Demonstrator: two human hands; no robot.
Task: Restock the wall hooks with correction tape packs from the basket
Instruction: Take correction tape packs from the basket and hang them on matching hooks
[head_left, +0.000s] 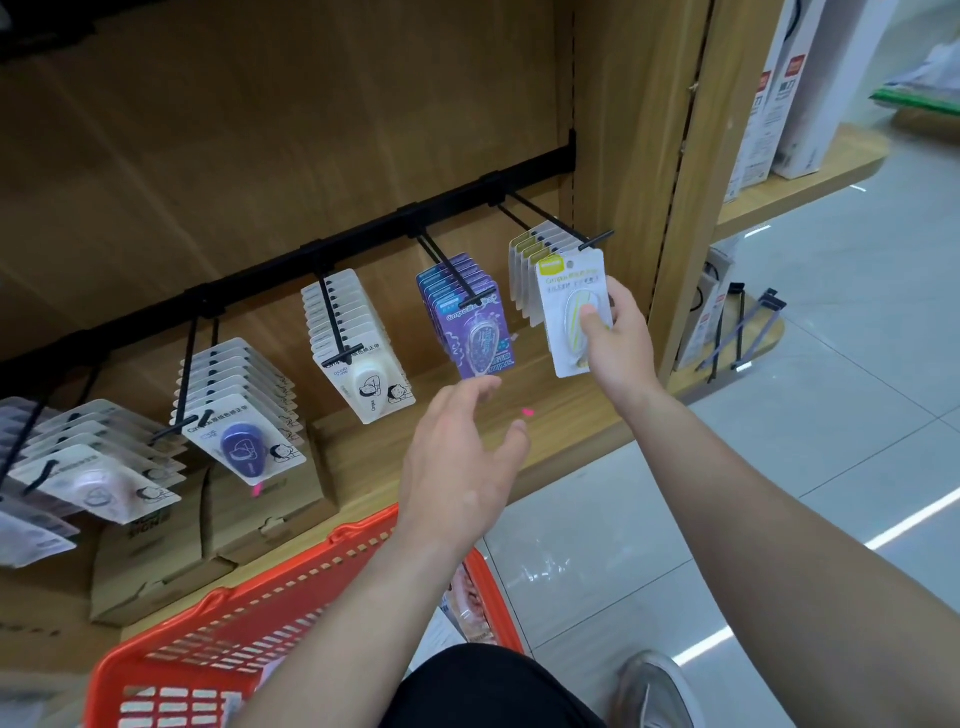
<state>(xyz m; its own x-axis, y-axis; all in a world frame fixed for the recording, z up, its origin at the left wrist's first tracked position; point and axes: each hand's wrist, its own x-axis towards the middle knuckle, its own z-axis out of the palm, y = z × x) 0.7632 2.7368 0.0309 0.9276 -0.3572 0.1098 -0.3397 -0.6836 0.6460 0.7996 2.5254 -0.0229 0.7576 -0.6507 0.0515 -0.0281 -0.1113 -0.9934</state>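
From where I stand, the right hand (618, 343) holds a white card pack with a yellow-green correction tape under a clear blister (569, 291), thumb pressed on the blister front and the fingers curled behind the card's lower right edge. The top of the pack rises just above that hand, right at the tip of the black wire hook (597, 240). I cannot tell whether the hang hole is already over the tip or just in front of it. Beyond the held pack, further from the hand along the same hook, hang matching yellow-green packs (527, 254). The left hand (462, 467) hovers lower and to the left of the right one, fingers spread and relaxed, holding nothing. Its fingertips are just under the front one of the purple card packs (470, 322) on the neighbouring hook. Below the left forearm sits the orange plastic basket (291, 571) with slotted walls; what lies in it is too blurred to name. The pack looks very light. Its card seems thin, stiff enough to stay flat but likely to crease if pinched by a corner, and the smooth blister could slip or dent under a hard squeeze. I judge the best hold to be low on the card, across blister and backing together, which leaves the top hole free for the hook.
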